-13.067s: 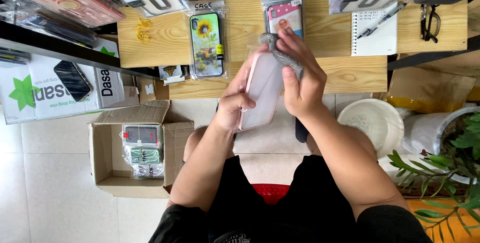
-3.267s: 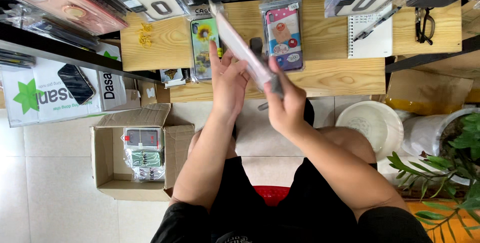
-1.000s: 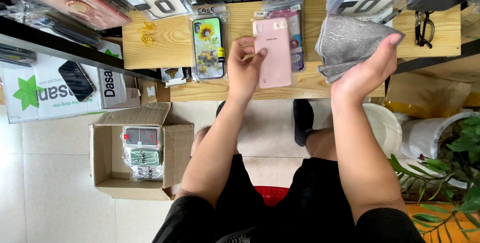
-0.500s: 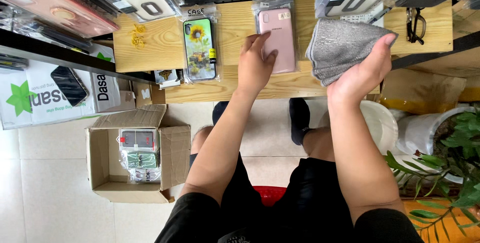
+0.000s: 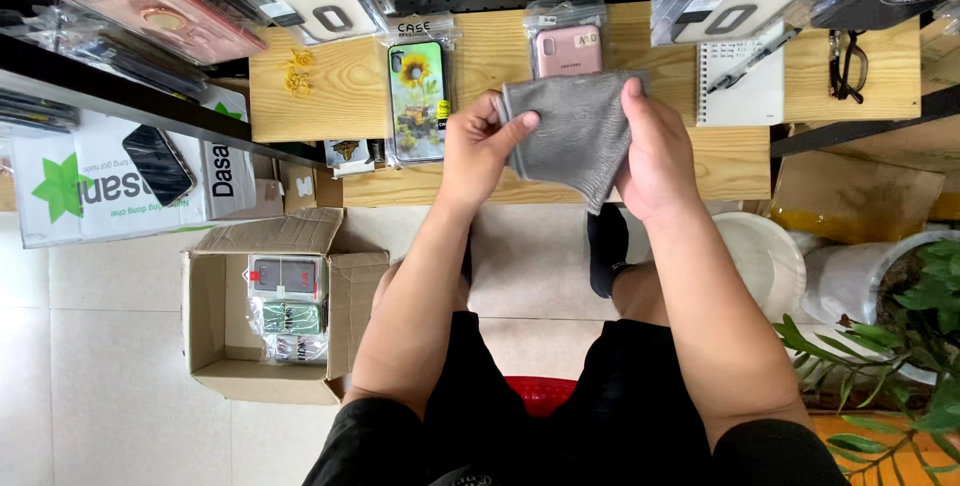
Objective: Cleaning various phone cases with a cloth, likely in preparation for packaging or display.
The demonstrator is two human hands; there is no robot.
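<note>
Above the front edge of the wooden desk (image 5: 300, 96), we now hold the grey cloth (image 5: 572, 136) with both hands, where half a second ago only our right hand gripped it. Our left hand (image 5: 480, 146) has let go of the pink phone (image 5: 567, 51), which lies in its clear sleeve near the desk's back edge, and its thumb and fingers now pinch the cloth's left side. Our right hand (image 5: 655, 151) clamps the cloth's right side, thumb on top, fingers hidden behind. By our judgement, the cloth is being folded or straightened. A sunflower phone case (image 5: 417, 101) lies left of the phone.
</note>
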